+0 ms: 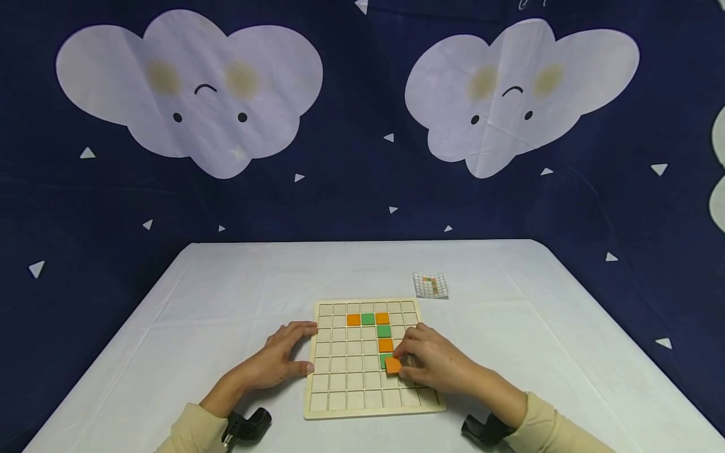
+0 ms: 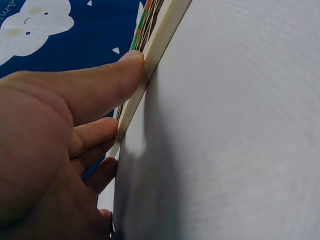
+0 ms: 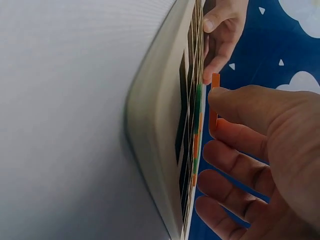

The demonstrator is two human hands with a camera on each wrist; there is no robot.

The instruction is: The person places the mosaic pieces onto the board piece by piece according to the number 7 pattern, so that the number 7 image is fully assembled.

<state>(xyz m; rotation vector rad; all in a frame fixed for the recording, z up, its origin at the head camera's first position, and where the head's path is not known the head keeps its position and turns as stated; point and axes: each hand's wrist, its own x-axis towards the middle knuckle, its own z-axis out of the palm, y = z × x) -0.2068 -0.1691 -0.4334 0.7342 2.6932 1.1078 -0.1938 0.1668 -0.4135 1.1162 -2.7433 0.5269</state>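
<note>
A pale wooden grid board (image 1: 338, 399) lies on the table. Orange (image 1: 354, 319) and green (image 1: 368, 319) square tiles alternate in a short row near its far side, then run down a column toward me. Between thumb and index finger my right hand (image 1: 433, 358) pinches an orange tile (image 1: 393, 366), partly covering a green tile (image 1: 383, 361) in the head view. The right wrist view shows this orange tile (image 3: 215, 107) edge-on, apart from the board. My left hand (image 1: 277, 357) rests at the board's left edge, its thumb (image 2: 112, 82) and fingertips touching the rim.
A small card (image 1: 430, 285) printed with a grid and a colored pattern lies beyond the board's far right corner. The white-covered table (image 1: 243, 283) meets a dark blue cloth (image 1: 351, 201) with clouds behind it. Black wrist straps show at both sleeves.
</note>
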